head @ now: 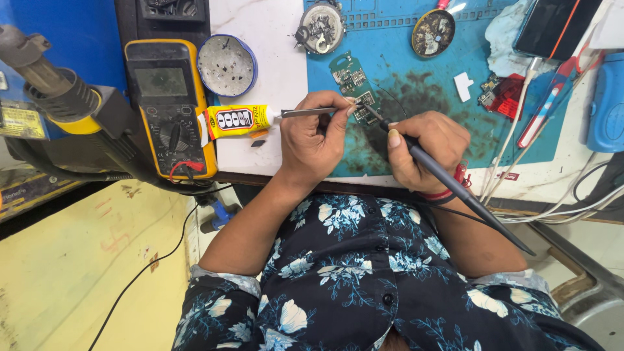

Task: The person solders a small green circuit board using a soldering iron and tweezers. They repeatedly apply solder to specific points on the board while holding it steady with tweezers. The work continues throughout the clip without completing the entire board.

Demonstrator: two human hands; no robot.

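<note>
The bench point(266, 39) is white, with a blue mat point(390, 71) laid on it; the mat is rubbery, ridged along its far edge and stained dark in the middle. Below the bench edge lies a pale yellow floor point(78, 273) crossed by a thin black wire.

The left hand point(312, 133) is closed around slim metal tweezers point(309, 112), whose tips reach the near end of a small green board point(351, 81) lying on the mat. The right hand point(426, 146) grips a dark, pen-shaped soldering iron point(448, 175); its fine tip touches the same end of the board, just beside the tweezers.

To the left stands a yellow and black multimeter point(170, 107) with a round dial. Beside it lie a yellow glue tube point(235, 119), its nozzle pointing toward the left hand, and a round blue-rimmed lid point(227, 65) flecked with dark bits. 2 round metal parts point(321, 27) sit on the far side of the mat. A crumpled pale cloth point(500, 36) and white cables point(520, 130) lie at the right. A hot-air gun point(45, 84) stands far left.
</note>
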